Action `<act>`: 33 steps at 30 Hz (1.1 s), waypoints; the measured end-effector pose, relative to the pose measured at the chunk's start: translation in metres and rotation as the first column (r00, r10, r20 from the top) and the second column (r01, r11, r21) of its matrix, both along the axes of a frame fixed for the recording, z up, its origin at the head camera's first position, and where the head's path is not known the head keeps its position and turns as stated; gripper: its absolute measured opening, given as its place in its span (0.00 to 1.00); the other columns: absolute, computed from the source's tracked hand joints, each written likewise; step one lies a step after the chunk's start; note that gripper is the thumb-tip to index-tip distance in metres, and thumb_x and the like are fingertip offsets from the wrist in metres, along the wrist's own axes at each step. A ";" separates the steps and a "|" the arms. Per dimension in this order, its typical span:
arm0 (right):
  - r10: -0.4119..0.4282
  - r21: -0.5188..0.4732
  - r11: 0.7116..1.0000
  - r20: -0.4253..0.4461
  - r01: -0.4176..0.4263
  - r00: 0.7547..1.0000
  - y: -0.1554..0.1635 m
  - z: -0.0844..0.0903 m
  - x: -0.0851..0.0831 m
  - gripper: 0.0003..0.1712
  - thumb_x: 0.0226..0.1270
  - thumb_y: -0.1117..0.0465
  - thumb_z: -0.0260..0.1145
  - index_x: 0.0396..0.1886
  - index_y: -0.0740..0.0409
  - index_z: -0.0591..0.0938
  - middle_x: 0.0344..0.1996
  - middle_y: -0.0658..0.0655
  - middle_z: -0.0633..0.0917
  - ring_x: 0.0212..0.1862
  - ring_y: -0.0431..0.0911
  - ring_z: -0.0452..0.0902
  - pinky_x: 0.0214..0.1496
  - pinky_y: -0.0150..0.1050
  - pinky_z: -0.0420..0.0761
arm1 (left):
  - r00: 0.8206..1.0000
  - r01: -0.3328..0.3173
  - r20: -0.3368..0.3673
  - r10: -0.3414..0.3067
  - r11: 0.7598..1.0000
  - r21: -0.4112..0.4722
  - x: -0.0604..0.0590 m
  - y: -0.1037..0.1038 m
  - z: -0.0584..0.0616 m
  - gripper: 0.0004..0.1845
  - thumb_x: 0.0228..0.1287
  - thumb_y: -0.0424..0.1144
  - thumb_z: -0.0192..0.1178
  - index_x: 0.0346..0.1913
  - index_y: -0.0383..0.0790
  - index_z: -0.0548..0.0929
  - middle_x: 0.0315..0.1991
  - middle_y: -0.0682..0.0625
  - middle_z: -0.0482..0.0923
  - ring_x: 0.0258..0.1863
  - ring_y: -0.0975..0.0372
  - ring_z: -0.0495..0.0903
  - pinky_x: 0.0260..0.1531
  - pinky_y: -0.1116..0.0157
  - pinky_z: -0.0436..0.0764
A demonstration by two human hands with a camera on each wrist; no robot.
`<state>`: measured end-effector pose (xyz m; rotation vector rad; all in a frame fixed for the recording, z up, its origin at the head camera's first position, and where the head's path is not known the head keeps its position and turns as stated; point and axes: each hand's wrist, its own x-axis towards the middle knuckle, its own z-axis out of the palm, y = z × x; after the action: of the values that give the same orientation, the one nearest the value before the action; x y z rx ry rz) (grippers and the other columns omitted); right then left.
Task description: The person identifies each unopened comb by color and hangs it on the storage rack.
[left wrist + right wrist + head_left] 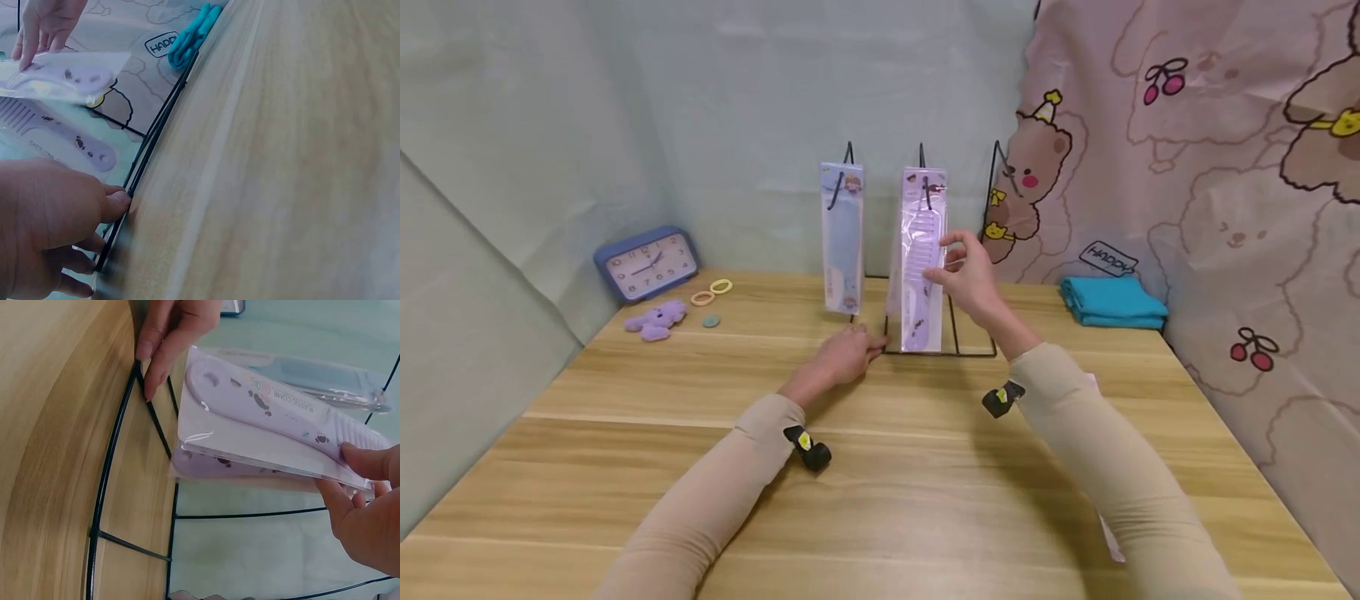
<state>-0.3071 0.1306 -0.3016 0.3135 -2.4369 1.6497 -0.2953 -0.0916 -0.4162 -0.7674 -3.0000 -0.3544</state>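
Note:
A black wire rack (pixel 976 356) with hanging hooks stands at the back of the table. On its middle hook hangs a purple comb (pixel 917 275) in a clear packet, upright, handle down. My right hand (pixel 972 271) pinches this packet by its right edge, with the thumb (pixel 369 461) on the front. Another packaged purple comb (pixel 90 147) hangs close behind it, mostly hidden in the head view. Low at the front of the rack, my left hand (pixel 844 354) pinches the base wire between thumb and fingers. A packaged blue comb (pixel 844 242) hangs from the left hook.
At the left are a blue clock (pixel 651 265), a fluffy purple item (pixel 658 319), two small rings (pixel 721 287) and a teal disc (pixel 711 321). Folded teal cloth (pixel 1112 302) lies back right. A pale pink flat item (pixel 1111 540) shows partly from under my right forearm.

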 end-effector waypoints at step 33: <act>-0.077 -0.022 0.997 0.016 0.077 0.997 -0.006 -0.022 -0.019 0.16 0.69 0.66 0.68 0.51 0.64 0.74 0.37 0.55 0.71 0.37 0.47 0.72 0.35 0.36 0.78 | 1.000 -0.014 0.004 0.014 1.000 -0.015 0.000 0.002 -0.002 0.21 0.77 0.42 0.53 0.70 0.51 0.75 0.57 0.36 0.77 0.54 0.44 0.75 0.52 0.46 0.78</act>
<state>-0.3256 0.1245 -0.3238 0.2017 -2.4073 1.6516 -0.2957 -0.0899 -0.4181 -0.7478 -3.0136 -0.3333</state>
